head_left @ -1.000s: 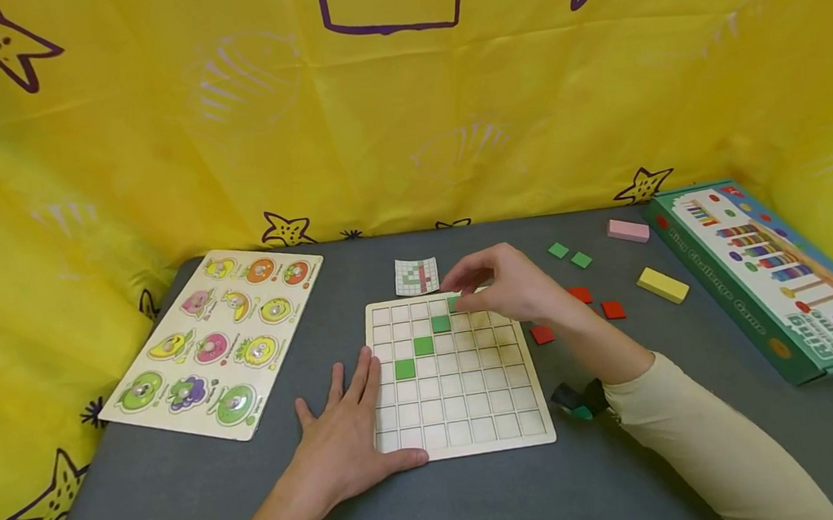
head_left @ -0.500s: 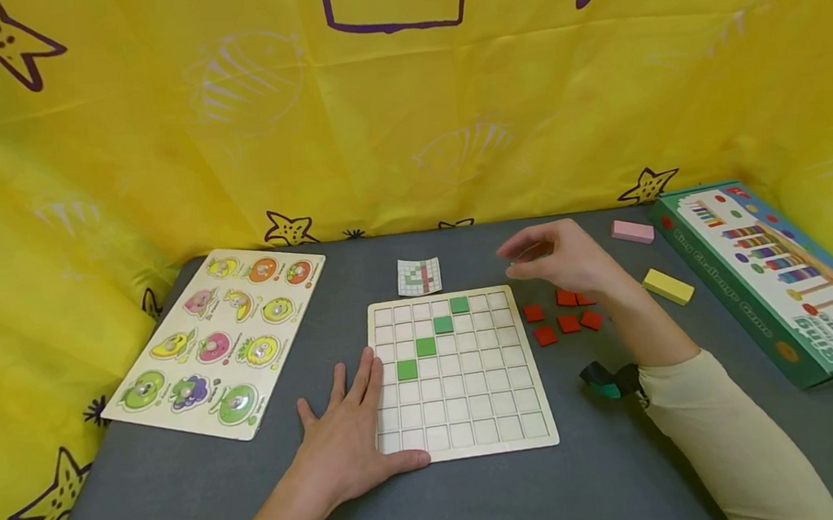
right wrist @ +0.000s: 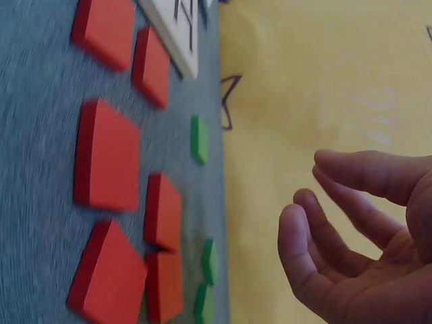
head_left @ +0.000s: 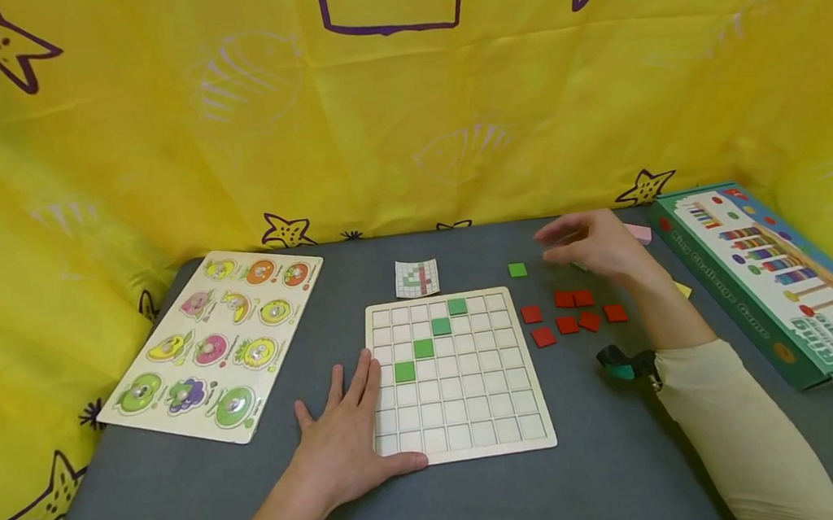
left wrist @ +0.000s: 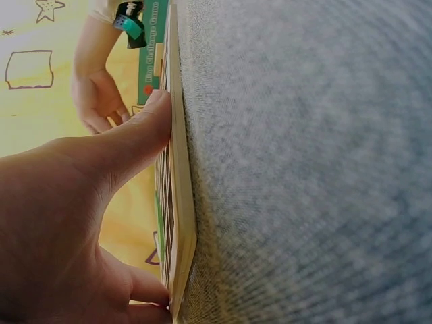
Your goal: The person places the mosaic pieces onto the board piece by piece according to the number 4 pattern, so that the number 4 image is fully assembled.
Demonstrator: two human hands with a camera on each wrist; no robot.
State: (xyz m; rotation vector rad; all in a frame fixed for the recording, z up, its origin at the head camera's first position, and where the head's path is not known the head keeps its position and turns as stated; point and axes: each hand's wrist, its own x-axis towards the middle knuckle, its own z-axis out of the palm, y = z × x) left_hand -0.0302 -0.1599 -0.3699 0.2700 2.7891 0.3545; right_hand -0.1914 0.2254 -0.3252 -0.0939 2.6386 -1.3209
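We are now seeing the right hand hovering off beyond the far right corner of the board, where a second ago it was bending over the board's far row. Its curved fingers and thumb are standing apart, and in the right wrist view we are finding nothing between them. With the hand away, the far green tile is showing whole in the board's far row, and it is forming a slanting line with the three other green tiles on the board. We are taking this to mean that four tiles are in place and the right hand is free. A loose green tile is also showing just beyond the board's far right corner, and two more green ones are lying farther right of the board, near that hand. The red tiles are lying loose to the right of the board. Our left hand is staying on the board's left edge, fingers spread and thumb resting at the near left corner, while the pattern card is lying just beyond the board's far edge.
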